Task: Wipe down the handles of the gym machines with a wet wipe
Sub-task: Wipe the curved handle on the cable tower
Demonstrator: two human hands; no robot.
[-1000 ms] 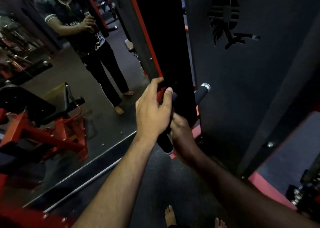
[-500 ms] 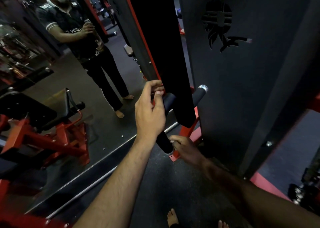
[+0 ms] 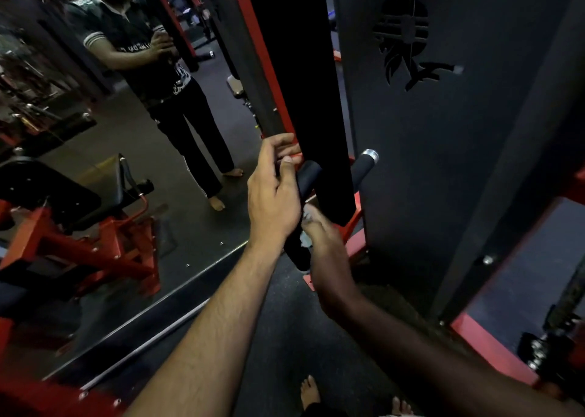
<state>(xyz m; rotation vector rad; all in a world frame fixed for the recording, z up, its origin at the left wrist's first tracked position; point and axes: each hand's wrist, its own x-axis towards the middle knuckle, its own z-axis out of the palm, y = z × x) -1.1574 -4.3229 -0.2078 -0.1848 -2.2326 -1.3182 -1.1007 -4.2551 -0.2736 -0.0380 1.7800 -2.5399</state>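
A black foam handle [image 3: 308, 179] slants down from the red and black upright [image 3: 316, 100] of a gym machine. My left hand [image 3: 272, 195] grips the handle's upper end, fingers curled by the red edge. My right hand [image 3: 326, 245] is wrapped round the lower part of the handle with a pale wet wipe [image 3: 305, 218] bunched under its fingers. A second black handle with a chrome cap [image 3: 368, 156] sticks out to the right of the upright.
A wall mirror [image 3: 126, 163] on the left reflects a standing person and a red bench machine [image 3: 79, 242]. A dark panel with a cut-out logo [image 3: 443, 131] stands close on the right. My bare feet [image 3: 311, 391] are on the dark floor below.
My right hand slid down to the handle's lower end, then back up with the wipe. My left hand's fingers curled tighter at the top of the handle.
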